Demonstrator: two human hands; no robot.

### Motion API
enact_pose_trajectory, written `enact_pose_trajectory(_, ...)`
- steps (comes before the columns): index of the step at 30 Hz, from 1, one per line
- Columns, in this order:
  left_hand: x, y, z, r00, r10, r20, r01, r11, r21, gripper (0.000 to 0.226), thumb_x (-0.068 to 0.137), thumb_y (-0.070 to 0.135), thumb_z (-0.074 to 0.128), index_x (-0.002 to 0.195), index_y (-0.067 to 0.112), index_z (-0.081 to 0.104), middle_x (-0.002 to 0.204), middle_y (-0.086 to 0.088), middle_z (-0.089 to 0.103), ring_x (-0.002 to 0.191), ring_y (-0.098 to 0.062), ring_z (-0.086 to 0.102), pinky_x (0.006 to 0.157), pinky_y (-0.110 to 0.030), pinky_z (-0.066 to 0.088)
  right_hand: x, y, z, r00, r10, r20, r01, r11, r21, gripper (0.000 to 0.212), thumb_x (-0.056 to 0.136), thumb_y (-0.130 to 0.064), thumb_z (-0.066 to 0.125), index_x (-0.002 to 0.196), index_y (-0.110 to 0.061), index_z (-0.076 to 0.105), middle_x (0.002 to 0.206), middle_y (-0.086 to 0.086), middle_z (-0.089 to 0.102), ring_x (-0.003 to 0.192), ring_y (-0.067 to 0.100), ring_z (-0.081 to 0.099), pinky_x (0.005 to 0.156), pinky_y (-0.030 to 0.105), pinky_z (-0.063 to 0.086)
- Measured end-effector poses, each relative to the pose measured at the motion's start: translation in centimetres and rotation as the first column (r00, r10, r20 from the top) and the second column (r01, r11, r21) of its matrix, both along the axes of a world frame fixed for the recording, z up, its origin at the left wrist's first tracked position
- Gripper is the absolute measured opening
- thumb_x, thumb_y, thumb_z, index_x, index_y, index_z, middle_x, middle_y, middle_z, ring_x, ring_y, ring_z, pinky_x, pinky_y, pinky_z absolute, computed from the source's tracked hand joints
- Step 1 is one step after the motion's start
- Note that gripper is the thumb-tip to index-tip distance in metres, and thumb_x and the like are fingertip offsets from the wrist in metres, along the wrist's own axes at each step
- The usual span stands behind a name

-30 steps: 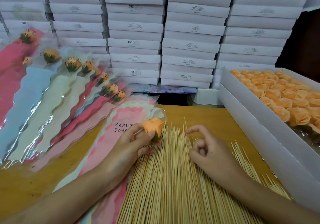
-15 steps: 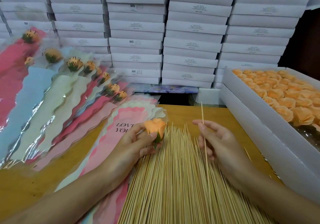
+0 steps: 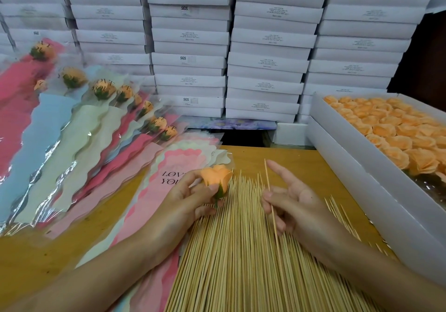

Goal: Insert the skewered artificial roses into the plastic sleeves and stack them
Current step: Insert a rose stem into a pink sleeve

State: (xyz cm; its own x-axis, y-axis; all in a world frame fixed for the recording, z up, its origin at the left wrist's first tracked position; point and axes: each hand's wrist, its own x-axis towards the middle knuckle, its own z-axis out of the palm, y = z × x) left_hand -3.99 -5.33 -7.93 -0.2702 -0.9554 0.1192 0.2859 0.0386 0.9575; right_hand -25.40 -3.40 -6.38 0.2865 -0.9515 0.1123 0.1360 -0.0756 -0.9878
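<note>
Both forearms and hands (image 3: 185, 198) are bare, with no sleeves, rings or gloves.

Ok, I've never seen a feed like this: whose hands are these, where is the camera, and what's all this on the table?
There is no machine here. A person wears the camera on the head, looking down at their own two bare hands. The left hand holds one orange rose. The right hand pinches a single skewer, lifted from the skewer pile spread on the wooden table. Empty plastic sleeves lie left of the pile; finished sleeved roses fan out farther left. A white box of loose roses sits on the right, stacked white boxes behind.
</note>
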Motion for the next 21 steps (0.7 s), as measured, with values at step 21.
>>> enact_pose_trajectory(21, -0.16, 0.05, 0.29, 0.995, 0.049, -0.091, -0.048, 0.999, 0.019, 0.032, 0.075, 0.017, 0.067, 0.106, 0.009, 0.062, 0.095, -0.007, 0.071, 0.087, -0.016, 0.068, 0.073, -0.024, 0.057, 0.0, 0.46, -0.32, 0.9, 0.431, 0.064, -0.435, 0.887, 0.157, 0.034, 0.093, -0.02, 0.059, 0.127, -0.025, 0.063, 0.059, 0.0, 0.053, 0.034, 0.002, 0.035, 0.035, 0.014, 0.033)
